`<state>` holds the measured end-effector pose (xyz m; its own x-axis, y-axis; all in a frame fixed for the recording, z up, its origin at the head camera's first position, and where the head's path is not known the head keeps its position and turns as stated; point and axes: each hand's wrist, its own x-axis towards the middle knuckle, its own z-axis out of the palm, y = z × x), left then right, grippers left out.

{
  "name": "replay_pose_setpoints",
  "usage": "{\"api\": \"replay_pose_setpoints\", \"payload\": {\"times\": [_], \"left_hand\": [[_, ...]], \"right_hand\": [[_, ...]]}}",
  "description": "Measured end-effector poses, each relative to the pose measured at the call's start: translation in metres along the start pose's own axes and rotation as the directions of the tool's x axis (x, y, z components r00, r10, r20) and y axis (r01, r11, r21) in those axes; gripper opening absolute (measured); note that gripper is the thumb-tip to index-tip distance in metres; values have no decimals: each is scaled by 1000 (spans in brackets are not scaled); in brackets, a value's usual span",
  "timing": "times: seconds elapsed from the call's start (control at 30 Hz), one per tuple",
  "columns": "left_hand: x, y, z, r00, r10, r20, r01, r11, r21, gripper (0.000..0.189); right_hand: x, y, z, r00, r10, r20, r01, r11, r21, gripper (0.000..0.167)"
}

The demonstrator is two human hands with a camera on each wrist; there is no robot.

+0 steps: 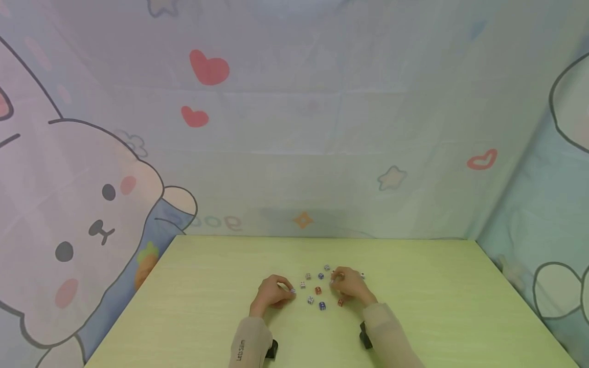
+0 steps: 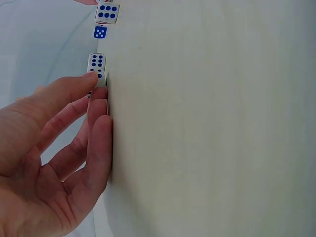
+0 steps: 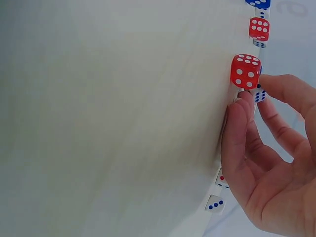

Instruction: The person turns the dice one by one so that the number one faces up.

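Observation:
My left hand [image 1: 271, 292] pinches a white die with blue dots [image 2: 97, 63] between thumb and fingertips, low at the tabletop. Across the scattered dice, my right hand [image 1: 349, 282] holds another white die with blue dots [image 3: 260, 95] at its fingertips, partly hidden behind a red die [image 3: 246, 71]. Between the hands lie a second red die [image 1: 318, 290], a blue die [image 1: 322, 305] and a white die [image 1: 310, 300]. Close to the left fingertips is one more white die [image 1: 302, 284]. Curled fingers of both hands touch or nearly touch the table.
Farther back on the pale green table [image 1: 207, 266] are a small blue die [image 1: 320, 276] and a white die [image 1: 326, 267]. Beyond the right hand, another white die [image 1: 362, 275] shows. A printed cloth [image 1: 294, 128] hangs behind the table's back edge.

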<state>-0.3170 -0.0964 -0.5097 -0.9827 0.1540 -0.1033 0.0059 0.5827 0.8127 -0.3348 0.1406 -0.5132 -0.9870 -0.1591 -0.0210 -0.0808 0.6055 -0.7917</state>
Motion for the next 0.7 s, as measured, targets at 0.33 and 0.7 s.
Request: {"api": "replay_pose_setpoints", "payload": {"times": [0.33, 0.7], "left_hand": [[2, -3, 1, 1000, -2, 1, 2, 1000, 0, 14], [2, -1, 0, 1000, -2, -3, 2, 1000, -12, 13]], "right_hand": [[-3, -2, -1, 1000, 20, 2, -20, 1000, -9, 17], [-1, 0, -3, 999, 41, 19, -40, 999, -20, 17]]}}
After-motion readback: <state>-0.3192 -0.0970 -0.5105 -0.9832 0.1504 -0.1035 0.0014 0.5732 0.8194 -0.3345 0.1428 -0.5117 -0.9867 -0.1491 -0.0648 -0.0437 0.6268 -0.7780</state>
